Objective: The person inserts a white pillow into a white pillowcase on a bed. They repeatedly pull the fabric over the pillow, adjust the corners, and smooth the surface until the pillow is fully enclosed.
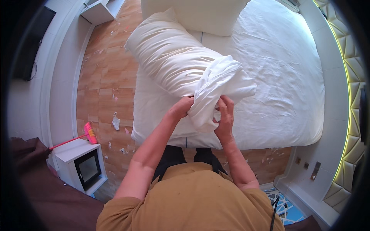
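Note:
A plump cream pillow [170, 57] lies slantwise across the bed [277, 86]. Around its near right end is a bunched white fabric cover [208, 95], apparently a pillowcase, with a loose part spreading right. My left hand [182, 107] grips the gathered cloth on its left side, where the fabric meets the pillow; some of its fingers are hidden. On the right side of the bunch, my right hand [226, 118] has its fingers curled into the cloth, with the thumb at the lower fold.
A second large pillow [196, 14] lies farther up the bed. Scraps of litter [116, 122] are scattered over the wood-patterned floor [115, 75]. At left, a pink broom [90, 133] rests by a white cabinet [78, 153], near a dark brown cloth [52, 190]. A padded wall panel [357, 95] borders the right.

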Tool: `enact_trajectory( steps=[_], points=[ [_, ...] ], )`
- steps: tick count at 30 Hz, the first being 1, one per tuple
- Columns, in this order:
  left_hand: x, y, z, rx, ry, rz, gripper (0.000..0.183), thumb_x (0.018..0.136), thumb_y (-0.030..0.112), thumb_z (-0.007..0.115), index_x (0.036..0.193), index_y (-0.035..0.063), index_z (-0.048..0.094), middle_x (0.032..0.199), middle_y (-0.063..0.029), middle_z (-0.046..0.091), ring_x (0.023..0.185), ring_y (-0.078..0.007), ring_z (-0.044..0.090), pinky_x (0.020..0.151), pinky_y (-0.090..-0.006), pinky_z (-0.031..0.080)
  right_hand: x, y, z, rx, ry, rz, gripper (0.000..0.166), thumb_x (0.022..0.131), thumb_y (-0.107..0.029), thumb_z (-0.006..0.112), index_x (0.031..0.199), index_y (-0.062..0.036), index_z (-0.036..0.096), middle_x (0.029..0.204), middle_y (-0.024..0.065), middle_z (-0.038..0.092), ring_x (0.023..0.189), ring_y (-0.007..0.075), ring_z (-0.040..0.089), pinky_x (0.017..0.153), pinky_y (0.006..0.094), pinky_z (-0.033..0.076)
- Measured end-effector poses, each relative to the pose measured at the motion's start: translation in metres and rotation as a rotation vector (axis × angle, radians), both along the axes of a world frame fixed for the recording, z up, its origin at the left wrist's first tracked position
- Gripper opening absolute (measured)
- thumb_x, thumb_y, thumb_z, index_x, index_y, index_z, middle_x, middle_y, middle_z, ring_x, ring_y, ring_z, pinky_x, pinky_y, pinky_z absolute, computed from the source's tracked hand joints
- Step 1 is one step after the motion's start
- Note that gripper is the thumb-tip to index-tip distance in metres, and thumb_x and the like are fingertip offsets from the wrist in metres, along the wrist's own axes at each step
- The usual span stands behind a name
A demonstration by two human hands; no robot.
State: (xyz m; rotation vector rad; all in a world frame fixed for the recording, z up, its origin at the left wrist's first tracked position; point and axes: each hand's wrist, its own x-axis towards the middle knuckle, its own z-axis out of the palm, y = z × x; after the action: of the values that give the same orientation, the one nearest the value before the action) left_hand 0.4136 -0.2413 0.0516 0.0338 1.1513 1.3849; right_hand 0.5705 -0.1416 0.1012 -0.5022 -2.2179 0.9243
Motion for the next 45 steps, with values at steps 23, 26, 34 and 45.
enact_trajectory(
  steps=[23, 26, 34, 45],
  points=[
    [0.072, -0.016, 0.025, 0.029, 0.84, 0.482, 0.071, 0.085, 0.021, 0.077, 0.141, 0.0054, 0.036, 0.122, -0.0055, 0.055, 0.107, -0.0118, 0.053, 0.096, -0.0284, 0.043, -0.044, 0.021, -0.011, 0.208, -0.201, 0.213, 0.04, 0.069, -0.012, 0.072, 0.106, -0.0026, 0.06, 0.098, 0.0138, 0.062, 0.087, 0.034, 0.063, 0.07, 0.0426, 0.052],
    [0.047, -0.039, 0.015, 0.096, 0.625, 0.569, 0.031, 0.094, 0.006, 0.062, 0.125, 0.003, 0.057, 0.107, 0.001, 0.065, 0.096, -0.0065, 0.058, 0.088, -0.0226, 0.047, -0.039, 0.02, 0.004, 0.144, -0.171, 0.261, 0.037, 0.07, -0.01, 0.071, 0.105, -0.0047, 0.06, 0.102, 0.013, 0.063, 0.089, 0.0346, 0.063, 0.072, 0.0434, 0.051],
    [-0.014, -0.073, 0.01, 0.015, 0.461, 0.675, 0.019, 0.093, 0.006, 0.061, 0.109, 0.0042, 0.07, 0.093, 0.0005, 0.069, 0.084, -0.0061, 0.061, 0.074, -0.0234, 0.051, -0.036, 0.022, 0.029, 0.208, -0.103, 0.368, 0.03, 0.07, -0.007, 0.071, 0.099, -0.005, 0.063, 0.091, 0.0099, 0.062, 0.083, 0.0303, 0.062, 0.067, 0.0396, 0.05],
    [-0.069, -0.072, -0.05, -0.448, 1.489, 0.414, 0.012, 0.096, 0.013, 0.054, 0.102, 0.0103, 0.064, 0.087, -0.0153, 0.07, 0.08, -0.034, 0.067, 0.065, -0.0434, 0.05, -0.043, 0.031, 0.026, -0.907, -0.081, 0.241, 0.014, 0.089, -0.006, 0.066, 0.101, 0.0009, 0.067, 0.087, 0.0007, 0.065, 0.081, 0.0079, 0.057, 0.073, 0.0248, 0.047]
  ],
)
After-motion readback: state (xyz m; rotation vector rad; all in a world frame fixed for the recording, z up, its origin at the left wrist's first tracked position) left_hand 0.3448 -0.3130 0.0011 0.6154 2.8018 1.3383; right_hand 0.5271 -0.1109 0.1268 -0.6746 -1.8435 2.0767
